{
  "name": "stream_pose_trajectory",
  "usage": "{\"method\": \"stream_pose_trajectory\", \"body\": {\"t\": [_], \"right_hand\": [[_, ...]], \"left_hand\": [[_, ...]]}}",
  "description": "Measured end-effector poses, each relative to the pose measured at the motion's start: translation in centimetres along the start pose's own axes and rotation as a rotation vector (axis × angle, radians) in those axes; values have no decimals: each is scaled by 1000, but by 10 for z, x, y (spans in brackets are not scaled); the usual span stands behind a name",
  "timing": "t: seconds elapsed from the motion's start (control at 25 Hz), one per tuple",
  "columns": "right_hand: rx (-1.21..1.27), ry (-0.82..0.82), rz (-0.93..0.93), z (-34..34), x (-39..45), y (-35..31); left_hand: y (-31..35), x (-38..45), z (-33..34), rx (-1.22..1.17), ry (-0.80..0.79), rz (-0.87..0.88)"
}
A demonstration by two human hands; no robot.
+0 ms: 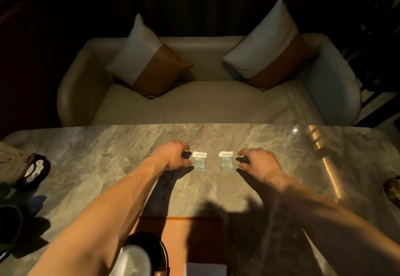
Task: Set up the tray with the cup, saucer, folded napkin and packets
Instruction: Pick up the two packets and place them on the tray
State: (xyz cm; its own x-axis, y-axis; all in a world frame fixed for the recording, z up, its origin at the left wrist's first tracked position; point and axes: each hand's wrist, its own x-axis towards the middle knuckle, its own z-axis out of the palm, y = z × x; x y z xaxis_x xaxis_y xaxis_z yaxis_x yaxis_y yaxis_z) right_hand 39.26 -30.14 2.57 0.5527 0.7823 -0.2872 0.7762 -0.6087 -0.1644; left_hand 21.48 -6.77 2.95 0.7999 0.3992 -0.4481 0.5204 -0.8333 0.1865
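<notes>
Marble table (108, 167) | two flat square packets (199, 160) (226, 160) side by side | left hand (173, 155), right hand (258, 164) flank them, fingers spread, empty | orange tray (179, 243) holds white cup (133, 260), napkin (205, 269)

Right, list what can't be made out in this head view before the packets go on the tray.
- Print on the left packet and right packet: too small to read.
- Tray: near part cut off by the bottom edge, partly in shadow.
- Cup and saucer: partly hidden by the left forearm and cut off.
- Napkin: cut off at the bottom.
- Left hand, right hand: contact with the packets unclear.
</notes>
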Motion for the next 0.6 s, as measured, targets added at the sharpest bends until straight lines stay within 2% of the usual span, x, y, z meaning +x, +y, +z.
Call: {"method": "stream_pose_trajectory", "body": {"t": [0.2,0.6], "right_hand": [[49,-61,-6,20,40,-11],[174,-8,-24,46,58,-8]], "left_hand": [[-3,34,21,-6,-30,-14],[12,47,56,-117,147,-10]]}}
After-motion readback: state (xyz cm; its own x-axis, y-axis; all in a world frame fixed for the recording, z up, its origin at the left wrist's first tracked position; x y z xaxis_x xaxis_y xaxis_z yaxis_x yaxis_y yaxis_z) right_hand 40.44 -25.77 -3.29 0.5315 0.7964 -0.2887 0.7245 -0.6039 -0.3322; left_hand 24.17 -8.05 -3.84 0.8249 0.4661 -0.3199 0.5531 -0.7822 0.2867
